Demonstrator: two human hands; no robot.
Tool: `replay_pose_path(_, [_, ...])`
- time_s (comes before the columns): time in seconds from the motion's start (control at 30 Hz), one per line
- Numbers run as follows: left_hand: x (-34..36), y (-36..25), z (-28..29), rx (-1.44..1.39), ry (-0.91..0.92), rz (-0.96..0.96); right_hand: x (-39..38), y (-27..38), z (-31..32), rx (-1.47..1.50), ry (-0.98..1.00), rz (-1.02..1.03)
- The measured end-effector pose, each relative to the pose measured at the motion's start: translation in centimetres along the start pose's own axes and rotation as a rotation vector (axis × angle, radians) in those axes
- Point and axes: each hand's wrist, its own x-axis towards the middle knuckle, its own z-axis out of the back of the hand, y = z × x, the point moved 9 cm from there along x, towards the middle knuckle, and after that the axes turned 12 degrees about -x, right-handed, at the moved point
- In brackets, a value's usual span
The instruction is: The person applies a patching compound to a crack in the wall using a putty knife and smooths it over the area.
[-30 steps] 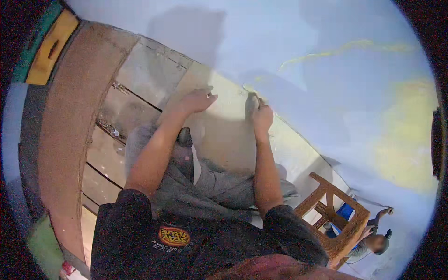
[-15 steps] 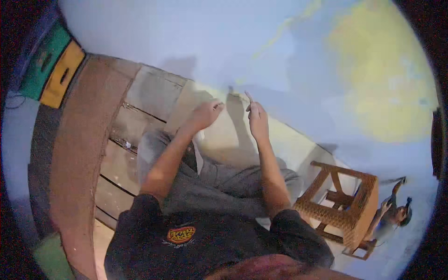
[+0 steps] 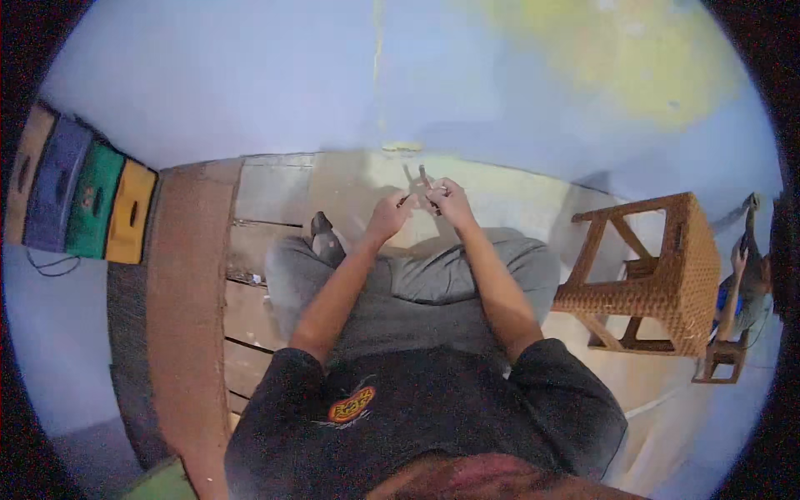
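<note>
My left hand [image 3: 389,218] is closed, its thumb and fingers pinched at a small dark thing that is too blurred to name. Close beside it, my right hand [image 3: 450,200] grips a thin, dark stick-like tool [image 3: 422,173] that points up toward the wall. The two hands are a short gap apart, above the floor in front of my crossed legs [image 3: 450,275]. Shadows of the hands fall on the pale yellow board beyond them.
A brown woven stool [image 3: 692,283] stands at the right, with a person [image 3: 746,283] behind it. Coloured drawers [image 3: 96,196] are at the far left. A brown strip [image 3: 187,333] runs along the floor. The blue wall [image 3: 275,83] bears yellow paint.
My view has turned, so the stool and drawers sit differently in the picture. My hands have come closer together, and the stick-like tool in my right hand remains held.
</note>
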Motion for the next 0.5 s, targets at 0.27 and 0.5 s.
replay_pose_path(0.27, [-0.2,2.7,3.7,-0.774,-0.173,0.18,-3.3,5.0,-4.7,-0.345,-0.044,0.323])
replay_pose_path(0.5, [-1.0,1.8,3.8,-1.138,-0.24,0.272,-5.5,5.4,-8.7,-0.523,0.17,0.572])
